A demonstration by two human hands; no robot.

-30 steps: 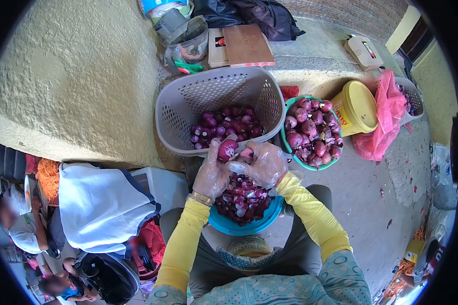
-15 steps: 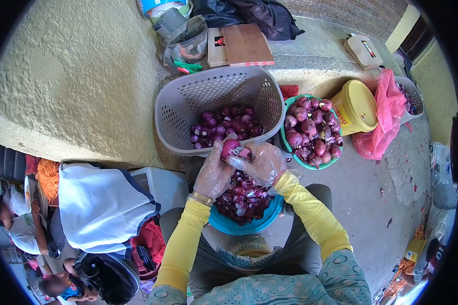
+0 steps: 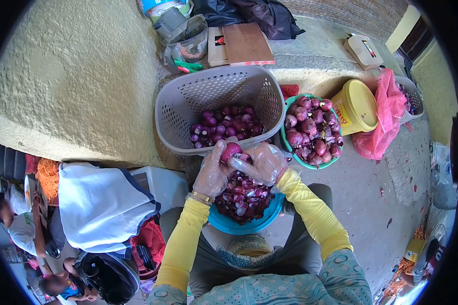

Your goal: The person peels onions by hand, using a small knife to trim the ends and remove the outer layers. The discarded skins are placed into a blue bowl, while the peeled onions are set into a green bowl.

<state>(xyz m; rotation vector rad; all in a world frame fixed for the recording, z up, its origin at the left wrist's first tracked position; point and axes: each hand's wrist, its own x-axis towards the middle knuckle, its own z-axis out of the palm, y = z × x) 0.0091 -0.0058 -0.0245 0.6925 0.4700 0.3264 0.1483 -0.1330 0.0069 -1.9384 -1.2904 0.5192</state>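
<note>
A rough plastered ledge [image 3: 86,76] fills the upper left and runs on as a concrete top toward the far right; its front edge carries a grey perforated laundry basket [image 3: 213,91], tilted toward the person, with a heap of peeled red onions [image 3: 224,127] in its low side. To the right of the basket, against the foot of the ledge, sits a green bowl [image 3: 290,147] piled with unpeeled onions, and next to that a yellow bucket [image 3: 359,104] lying on its side; red lettering runs down its wall, but it is bent by the lens and cannot be read with certainty. A pink mesh sack [image 3: 387,122] slumps just beyond the bucket, half covering a second grey basket that the frame's dark rim cuts off. On the ledge's top lie a brown board [image 3: 247,43], a small box with a red-and-black label too small to read, and dark cloth cut off by the upper edge. Below the hands a blue bowl [image 3: 239,223] holds purple onion skins [image 3: 244,195]; its near rim rests by the person's lap. Both hands wear clear plastic gloves over yellow sleeves. The left hand [image 3: 212,173] is closed around a red onion [image 3: 230,151], held just over the basket's near rim above the blue bowl. The right hand [image 3: 262,162] presses its fingertips against the same onion, pinching at its skin; whether it also holds a blade cannot be made out. At the lower left other people sit, partly hidden by a white cloth [image 3: 104,203].
</note>
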